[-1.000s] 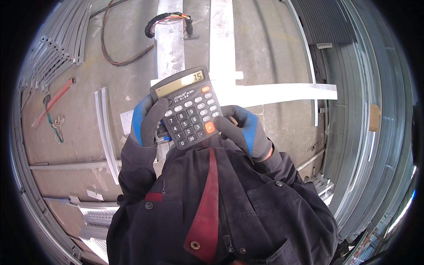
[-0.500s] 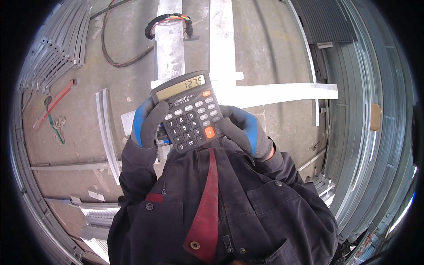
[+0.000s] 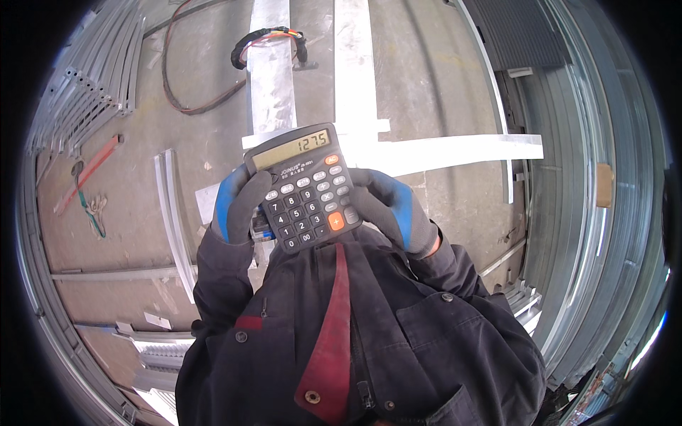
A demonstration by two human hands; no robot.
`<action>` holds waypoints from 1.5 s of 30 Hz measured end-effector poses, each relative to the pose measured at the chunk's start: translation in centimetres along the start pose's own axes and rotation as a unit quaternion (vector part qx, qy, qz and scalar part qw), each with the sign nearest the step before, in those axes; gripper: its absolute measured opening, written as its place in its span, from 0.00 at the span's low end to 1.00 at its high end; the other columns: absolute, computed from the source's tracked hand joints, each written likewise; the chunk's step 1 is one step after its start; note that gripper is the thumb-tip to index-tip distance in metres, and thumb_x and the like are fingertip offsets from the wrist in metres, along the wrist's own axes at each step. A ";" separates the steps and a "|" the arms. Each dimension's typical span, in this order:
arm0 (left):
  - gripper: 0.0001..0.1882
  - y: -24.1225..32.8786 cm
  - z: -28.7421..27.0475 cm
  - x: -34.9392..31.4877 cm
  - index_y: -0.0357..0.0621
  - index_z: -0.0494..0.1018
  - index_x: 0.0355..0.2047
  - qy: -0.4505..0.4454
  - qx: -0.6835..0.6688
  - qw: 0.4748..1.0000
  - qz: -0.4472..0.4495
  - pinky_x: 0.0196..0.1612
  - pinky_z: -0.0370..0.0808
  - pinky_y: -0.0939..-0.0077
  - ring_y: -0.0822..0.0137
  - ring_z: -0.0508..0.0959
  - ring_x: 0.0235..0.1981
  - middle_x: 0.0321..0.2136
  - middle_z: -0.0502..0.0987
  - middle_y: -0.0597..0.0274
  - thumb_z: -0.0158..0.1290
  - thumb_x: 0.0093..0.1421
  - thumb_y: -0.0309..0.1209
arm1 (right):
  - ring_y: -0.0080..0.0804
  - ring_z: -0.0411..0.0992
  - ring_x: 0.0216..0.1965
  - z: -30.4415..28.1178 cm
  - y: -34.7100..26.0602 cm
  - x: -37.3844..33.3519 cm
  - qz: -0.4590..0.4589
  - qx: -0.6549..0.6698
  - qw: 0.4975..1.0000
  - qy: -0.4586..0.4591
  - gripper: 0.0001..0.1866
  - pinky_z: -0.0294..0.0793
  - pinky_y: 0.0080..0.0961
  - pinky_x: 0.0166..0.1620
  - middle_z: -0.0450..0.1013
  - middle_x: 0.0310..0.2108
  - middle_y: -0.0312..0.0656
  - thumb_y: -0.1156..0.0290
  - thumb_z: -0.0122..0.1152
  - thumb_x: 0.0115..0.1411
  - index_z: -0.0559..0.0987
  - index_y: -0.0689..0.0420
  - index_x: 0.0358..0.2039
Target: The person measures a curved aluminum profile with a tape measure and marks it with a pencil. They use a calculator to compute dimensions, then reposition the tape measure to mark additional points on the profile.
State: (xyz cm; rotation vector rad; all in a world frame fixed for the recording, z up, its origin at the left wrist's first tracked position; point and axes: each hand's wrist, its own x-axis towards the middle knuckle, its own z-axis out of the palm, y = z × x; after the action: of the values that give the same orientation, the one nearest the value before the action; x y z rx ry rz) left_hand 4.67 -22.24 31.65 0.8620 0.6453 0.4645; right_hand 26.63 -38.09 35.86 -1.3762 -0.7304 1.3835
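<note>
A black desk calculator (image 3: 298, 170) with white and orange keys is held in front of my chest, its lit display facing up with digits showing. My left hand (image 3: 240, 202), in a grey and blue work glove, grips its left edge, the thumb resting on the front near the upper-left keys. On the opposite side, my right hand (image 3: 391, 206), gloved the same way, holds the right edge beside the orange plus key. Fingers of both hands are partly hidden behind the calculator. Below it are the dark jacket (image 3: 284, 312) and its red strip.
Bright metal strips (image 3: 355, 71) lie ahead on the concrete floor, crossed by another strip reaching right. A wire coil (image 3: 264, 34) rests on one strip. Stacked metal frames (image 3: 92, 92) stand at left, near a red bar (image 3: 89, 174). Long metal profiles (image 3: 568, 184) line the right side.
The calculator has dropped slightly toward my body and its display glare has shifted, so the digits show more clearly. Both hands keep the same hold.
</note>
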 end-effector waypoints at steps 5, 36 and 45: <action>0.27 -0.1 -0.3 0.2 0.29 0.69 0.65 0.002 0.026 1.000 -0.010 0.58 0.76 0.71 0.67 0.80 0.54 0.55 0.80 0.53 0.50 0.73 0.37 | 0.26 0.80 0.45 -1.1 -0.6 0.9 0.033 0.004 0.997 0.076 0.24 0.81 0.24 0.48 0.80 0.50 0.43 0.68 0.54 0.76 0.70 0.69 0.66; 0.27 -0.9 3.0 4.2 0.29 0.70 0.65 -0.014 0.019 0.996 -0.084 0.53 0.79 0.73 0.68 0.82 0.50 0.53 0.80 0.54 0.51 0.73 0.38 | 0.18 0.78 0.38 -6.8 0.5 5.4 0.006 0.033 0.999 -0.003 0.25 0.78 0.19 0.40 0.81 0.44 0.38 0.58 0.51 0.77 0.76 0.63 0.65; 0.27 -0.9 3.5 4.9 0.29 0.70 0.64 -0.027 0.007 0.997 -0.071 0.51 0.80 0.74 0.68 0.82 0.49 0.52 0.81 0.54 0.52 0.73 0.39 | 0.18 0.77 0.38 -7.0 0.2 5.2 0.010 0.055 0.998 0.000 0.26 0.77 0.18 0.40 0.81 0.44 0.37 0.58 0.48 0.78 0.75 0.62 0.66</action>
State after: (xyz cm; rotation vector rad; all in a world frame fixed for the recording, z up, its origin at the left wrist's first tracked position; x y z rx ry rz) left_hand 10.66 -21.68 30.96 0.8325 0.6559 0.3071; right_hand 34.14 -34.97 32.68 -1.2995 -0.6329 1.4184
